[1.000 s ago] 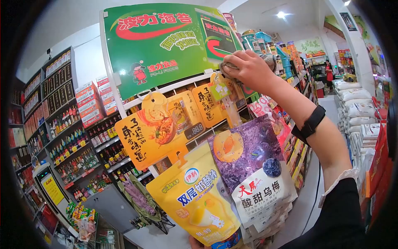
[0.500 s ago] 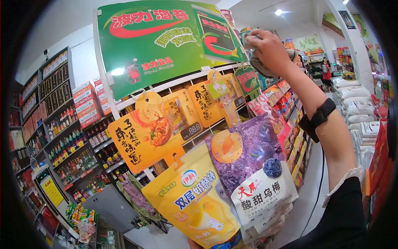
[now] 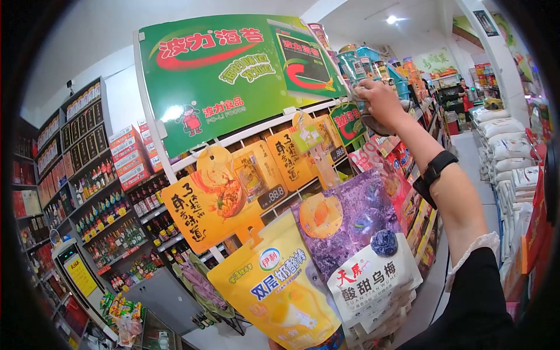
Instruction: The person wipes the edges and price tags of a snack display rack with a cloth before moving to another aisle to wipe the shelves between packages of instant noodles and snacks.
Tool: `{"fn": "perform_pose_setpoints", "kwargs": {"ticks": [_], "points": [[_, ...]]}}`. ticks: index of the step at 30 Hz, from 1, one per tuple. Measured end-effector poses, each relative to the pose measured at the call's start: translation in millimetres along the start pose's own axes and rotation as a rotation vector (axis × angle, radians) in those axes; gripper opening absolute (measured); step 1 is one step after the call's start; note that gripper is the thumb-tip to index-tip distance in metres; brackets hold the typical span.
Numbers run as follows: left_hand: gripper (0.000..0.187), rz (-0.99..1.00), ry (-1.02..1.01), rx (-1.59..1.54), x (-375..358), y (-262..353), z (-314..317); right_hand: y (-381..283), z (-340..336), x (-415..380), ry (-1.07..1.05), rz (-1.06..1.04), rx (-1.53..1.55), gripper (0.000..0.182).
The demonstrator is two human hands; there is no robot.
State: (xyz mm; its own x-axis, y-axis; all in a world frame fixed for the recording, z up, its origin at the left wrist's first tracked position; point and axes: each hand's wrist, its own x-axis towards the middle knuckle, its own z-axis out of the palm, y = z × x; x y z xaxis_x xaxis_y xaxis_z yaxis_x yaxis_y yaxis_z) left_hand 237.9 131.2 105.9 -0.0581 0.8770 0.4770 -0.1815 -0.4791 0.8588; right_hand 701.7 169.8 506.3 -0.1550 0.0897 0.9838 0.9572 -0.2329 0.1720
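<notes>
My right hand (image 3: 380,100) is raised at the end of the green sign board (image 3: 233,70), fingers curled over a grey cloth (image 3: 379,125) that bunches out below the palm. Just above it stand clear jars with metal lids (image 3: 350,61). Of my left hand (image 3: 274,345) only a sliver of skin shows at the bottom edge, by the lower edge of a yellow snack pouch (image 3: 277,286); its fingers are mostly hidden. Beside that pouch hangs a purple and white bag of dried plums (image 3: 361,251). Orange hanging cards (image 3: 213,201) run along the rack below the sign.
Bottle shelves (image 3: 105,210) and stacked cartons (image 3: 125,157) line the left wall. White sacks (image 3: 504,140) are piled along the right side of the aisle. A person in red (image 3: 465,96) stands far back. Small snack packets (image 3: 119,309) lie at the lower left.
My right hand has come down from the jars toward the sign's lower right corner, with the cloth still in it. More of the jars shows now. The view has shifted slightly.
</notes>
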Motion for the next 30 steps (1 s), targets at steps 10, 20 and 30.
{"fn": "perform_pose_setpoints", "kwargs": {"ticks": [10, 20, 30], "points": [[0.055, 0.018, -0.028, -0.065, -12, 22, 15, 1, 30, -6, 0.002, 0.125, -0.034, 0.034], [0.056, 0.011, -0.047, -0.016, -12, 32, 17, 17, -17, -1, -0.027, -0.136, -0.119, 0.027], [0.049, 0.034, -0.027, 0.028, -15, 34, 23, -69, -154, -58, 0.281, -0.196, 0.334, 0.04]]}}
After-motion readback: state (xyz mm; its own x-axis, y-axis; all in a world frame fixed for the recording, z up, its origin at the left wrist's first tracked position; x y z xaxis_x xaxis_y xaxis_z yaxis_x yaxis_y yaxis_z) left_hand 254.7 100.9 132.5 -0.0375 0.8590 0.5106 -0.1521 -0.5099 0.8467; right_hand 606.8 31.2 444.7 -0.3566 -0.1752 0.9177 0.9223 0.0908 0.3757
